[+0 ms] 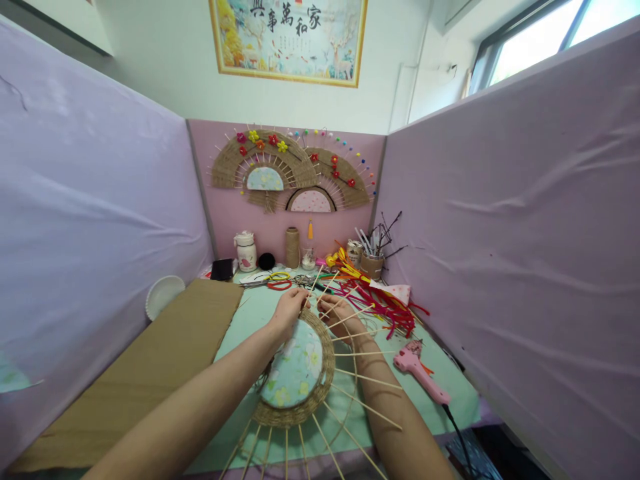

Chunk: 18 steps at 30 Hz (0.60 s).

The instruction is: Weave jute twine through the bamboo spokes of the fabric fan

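Observation:
A half-round fan [292,373] with a floral cloth centre lies tilted over the table in front of me. Its curved edge carries a woven band of brown twine [326,380], and thin wooden sticks [367,350] spread outward from it. At the far end of the band, my left hand [291,312] is closed on the fan beside a stick. My right hand [340,315] is closed in a pinch among the far sticks, close to the left fingertips. A thin loop of twine [356,373] hangs below the right hand; the pinched part is hardly visible.
A pink glue gun [423,375] with a black cord lies at right. Brown cardboard [150,373] covers the left side. Behind are scissors [279,285], a twine spool [293,248], a white bottle [245,252] and red pipe cleaners [383,307]. Purple-covered panels [520,220] enclose the table.

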Motion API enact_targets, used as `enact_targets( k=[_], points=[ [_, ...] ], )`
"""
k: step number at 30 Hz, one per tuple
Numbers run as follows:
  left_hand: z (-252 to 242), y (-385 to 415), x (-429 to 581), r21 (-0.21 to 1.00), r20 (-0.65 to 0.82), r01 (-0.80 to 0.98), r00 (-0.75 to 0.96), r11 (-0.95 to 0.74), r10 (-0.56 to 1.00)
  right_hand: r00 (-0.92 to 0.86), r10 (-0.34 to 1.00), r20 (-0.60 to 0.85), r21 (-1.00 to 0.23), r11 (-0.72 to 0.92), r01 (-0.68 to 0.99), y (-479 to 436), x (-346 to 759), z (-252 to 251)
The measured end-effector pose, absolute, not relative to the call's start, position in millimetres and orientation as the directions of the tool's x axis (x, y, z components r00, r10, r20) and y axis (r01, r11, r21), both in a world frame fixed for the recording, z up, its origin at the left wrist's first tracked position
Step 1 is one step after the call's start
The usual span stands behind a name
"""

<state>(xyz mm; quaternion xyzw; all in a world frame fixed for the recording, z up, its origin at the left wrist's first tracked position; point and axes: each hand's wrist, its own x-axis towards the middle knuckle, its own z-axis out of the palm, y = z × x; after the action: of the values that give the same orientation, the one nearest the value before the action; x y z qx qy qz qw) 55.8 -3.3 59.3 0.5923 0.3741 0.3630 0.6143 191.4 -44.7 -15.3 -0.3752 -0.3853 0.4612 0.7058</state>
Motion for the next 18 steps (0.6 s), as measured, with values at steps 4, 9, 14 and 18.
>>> enact_targets(
  k=[4, 9, 14, 18],
  points=[
    [58.7, -3.9, 55.0, 0.999, -0.032, -0.002, 0.448, 0.037, 0.894, 0.195, 0.975, 0.109, -0.917, 0.175, -0.358, -45.2, 193.3, -14.4],
    [57.3, -4.1, 54.3, 0.999, -0.038, -0.017, 0.450, 0.051, 0.892, 0.185, 0.979, 0.085, -0.920, 0.149, -0.362, -48.3, 192.5, -12.2],
    [53.3, -3.1, 54.6, 0.997, -0.055, -0.029, 0.461, 0.077, 0.886, 0.174, 0.981, 0.086, -0.917, 0.146, -0.370, -52.1, 189.6, -8.5],
    [51.1, -1.9, 54.7, 0.994, -0.073, -0.036, 0.463, 0.101, 0.884, 0.177, 0.982, 0.070, -0.909, 0.136, -0.395, -51.3, 188.8, -7.5]
  ],
)
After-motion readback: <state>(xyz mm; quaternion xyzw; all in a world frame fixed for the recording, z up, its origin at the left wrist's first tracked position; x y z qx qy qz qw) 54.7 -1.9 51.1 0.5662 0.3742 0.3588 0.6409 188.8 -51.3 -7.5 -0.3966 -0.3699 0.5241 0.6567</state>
